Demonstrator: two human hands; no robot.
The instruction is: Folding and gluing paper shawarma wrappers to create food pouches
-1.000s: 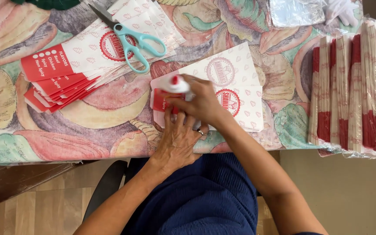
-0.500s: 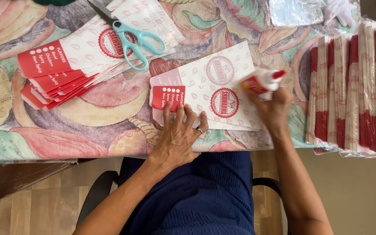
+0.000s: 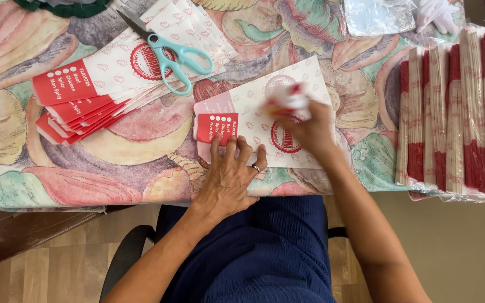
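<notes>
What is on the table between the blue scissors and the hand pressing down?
In the head view, between the scissors and the left hand lies the flat paper bag's red-labelled end, on patterned tablecloth.

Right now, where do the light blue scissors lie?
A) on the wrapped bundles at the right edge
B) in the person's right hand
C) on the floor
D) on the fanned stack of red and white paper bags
D: the light blue scissors rest on the fanned stack of red and white paper bags, apart from both hands.

Our left hand (image 3: 228,177) flat, fingers spread, palm down, our right hand (image 3: 309,130) closed in a grip, motion-blurred, forearms converging
</notes>
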